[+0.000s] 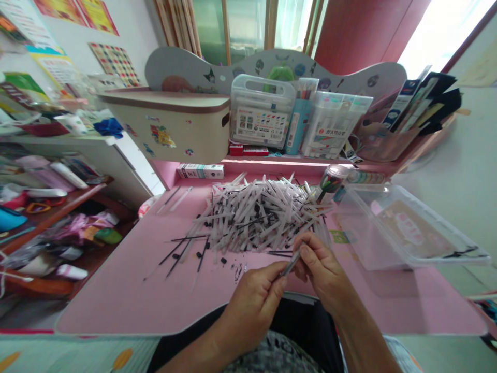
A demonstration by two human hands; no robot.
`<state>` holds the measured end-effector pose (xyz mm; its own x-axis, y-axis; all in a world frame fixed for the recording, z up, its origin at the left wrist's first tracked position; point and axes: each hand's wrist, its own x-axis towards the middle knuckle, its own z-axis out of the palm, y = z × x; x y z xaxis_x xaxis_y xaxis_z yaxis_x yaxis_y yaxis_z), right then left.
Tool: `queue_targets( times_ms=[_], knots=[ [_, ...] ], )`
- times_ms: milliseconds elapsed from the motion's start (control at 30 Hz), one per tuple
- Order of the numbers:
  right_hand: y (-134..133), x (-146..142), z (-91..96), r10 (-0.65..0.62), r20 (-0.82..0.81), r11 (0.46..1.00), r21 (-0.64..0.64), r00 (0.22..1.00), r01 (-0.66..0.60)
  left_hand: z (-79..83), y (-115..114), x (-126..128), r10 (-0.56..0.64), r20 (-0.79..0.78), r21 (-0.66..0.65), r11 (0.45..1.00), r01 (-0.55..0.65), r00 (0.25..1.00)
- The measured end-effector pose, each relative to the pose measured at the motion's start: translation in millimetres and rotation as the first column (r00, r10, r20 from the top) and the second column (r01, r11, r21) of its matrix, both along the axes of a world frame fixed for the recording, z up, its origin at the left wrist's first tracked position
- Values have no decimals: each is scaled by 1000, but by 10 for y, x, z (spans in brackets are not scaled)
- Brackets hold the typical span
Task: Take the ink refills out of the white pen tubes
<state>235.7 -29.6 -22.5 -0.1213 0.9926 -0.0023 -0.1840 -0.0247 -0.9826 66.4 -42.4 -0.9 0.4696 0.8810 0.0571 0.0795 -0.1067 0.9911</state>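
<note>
My left hand [258,295] and my right hand [316,267] meet over the front of the pink desk. Both pinch a slim, greyish pen [291,263], its left end between my left thumb and fingers and its other end in my right fingers. Just beyond them lies a heap of translucent pen barrels [256,215] mixed with dark parts. Left of the heap, thin black refills [169,255] and small black caps [199,254] are scattered on the desk. More dark sticks [280,254] lie right behind my hands.
A clear plastic bin [361,243] stands on the right of the desk [116,290]. Behind the heap are a clear jar [332,181] of pens, a beige lidded box [186,124], marker cases [264,119] and a pink holder [384,145]. Cluttered shelves [85,191] stand at left.
</note>
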Motion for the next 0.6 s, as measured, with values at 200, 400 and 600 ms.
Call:
queue_targets(
  times_ms=[200,400,600],
  knots=[
    [10,-42,-17,-5,21,1000,21,1000,5,-38,-2,-36,-10,-54,45,999,13,998],
    [44,-98,-43,-16,31,1000,4,999,16,-76,21,-73,-11,-135,75,997,21,991],
    [76,-128,-117,3,-148,996,-86,989,-16,-125,101,-140,-54,-141,-78,996,43,988]
  ],
)
